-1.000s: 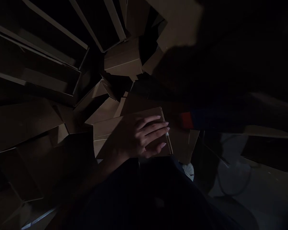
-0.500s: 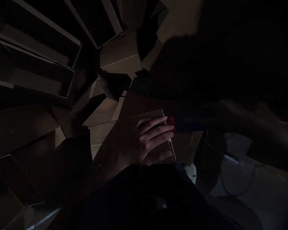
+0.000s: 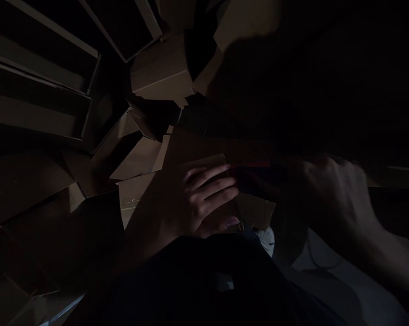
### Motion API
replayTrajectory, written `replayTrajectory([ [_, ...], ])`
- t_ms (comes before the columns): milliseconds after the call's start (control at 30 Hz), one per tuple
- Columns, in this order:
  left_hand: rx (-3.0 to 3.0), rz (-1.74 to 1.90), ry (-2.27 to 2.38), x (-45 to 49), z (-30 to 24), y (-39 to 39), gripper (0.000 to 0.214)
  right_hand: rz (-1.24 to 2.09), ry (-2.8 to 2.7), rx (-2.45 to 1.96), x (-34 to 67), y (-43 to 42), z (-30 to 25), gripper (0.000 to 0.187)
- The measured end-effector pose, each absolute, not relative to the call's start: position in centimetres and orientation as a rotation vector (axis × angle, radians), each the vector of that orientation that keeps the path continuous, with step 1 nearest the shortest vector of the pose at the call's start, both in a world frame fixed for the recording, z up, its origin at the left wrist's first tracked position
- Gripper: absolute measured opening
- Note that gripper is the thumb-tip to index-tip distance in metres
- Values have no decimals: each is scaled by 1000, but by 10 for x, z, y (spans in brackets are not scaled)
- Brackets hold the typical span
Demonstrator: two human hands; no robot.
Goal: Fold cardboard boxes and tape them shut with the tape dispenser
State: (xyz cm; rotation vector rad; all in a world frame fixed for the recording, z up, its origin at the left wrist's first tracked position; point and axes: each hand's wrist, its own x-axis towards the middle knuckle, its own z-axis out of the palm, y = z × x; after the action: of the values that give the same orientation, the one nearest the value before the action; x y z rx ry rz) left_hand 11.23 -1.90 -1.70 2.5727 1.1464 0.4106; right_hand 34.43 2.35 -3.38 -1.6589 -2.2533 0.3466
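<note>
The scene is very dark. A closed brown cardboard box (image 3: 129, 199) lies in front of my body. On its top rests my left hand (image 3: 211, 194), flat with the fingers stretched toward the box's right edge. My right hand (image 3: 333, 181) is closed, knuckles up, to the right of the box. From it a dark blue and red tool (image 3: 252, 174) reaches to the box edge beside my left fingertips. Shadow hides the tool's exact kind and most of the right fingers' grip.
Open cardboard boxes (image 3: 136, 158) crowd the left and far side. Long upright cartons (image 3: 44, 113) stand at the upper left, another box (image 3: 160, 72) behind. A white crumpled thing (image 3: 267, 240) shows below the box's right corner. Deep shadow covers the upper right.
My right hand has come into clearer view, and the red and blue tool has shifted and turned at the box edge. The left hand stays on the box. The view has moved slightly.
</note>
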Motion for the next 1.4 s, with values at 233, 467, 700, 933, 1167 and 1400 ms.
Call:
replayTrajectory([
  [233, 2569, 416, 1150, 115, -19, -18, 52, -181, -2315, -1458, 329, -11, -24, 50],
  [467, 2572, 334, 1164, 116, -13, -16, 50, -235, -2252, -1536, 318, -36, -32, 40],
  [700, 2601, 365, 1114, 114, -13, -15, 42, -288, -2231, -1588, 314, -41, -36, 38],
  [933, 2593, 309, 1151, 116, -11, -17, 42, -298, -2201, -1591, 310, -44, -43, 42],
  [1167, 2635, 231, 1184, 114, -4, -20, 41, -117, -2214, -1655, 323, -35, -44, 47],
  [1400, 2636, 276, 1182, 112, -5, -24, 42, 968, -2019, -1803, 396, 12, -85, 50],
])
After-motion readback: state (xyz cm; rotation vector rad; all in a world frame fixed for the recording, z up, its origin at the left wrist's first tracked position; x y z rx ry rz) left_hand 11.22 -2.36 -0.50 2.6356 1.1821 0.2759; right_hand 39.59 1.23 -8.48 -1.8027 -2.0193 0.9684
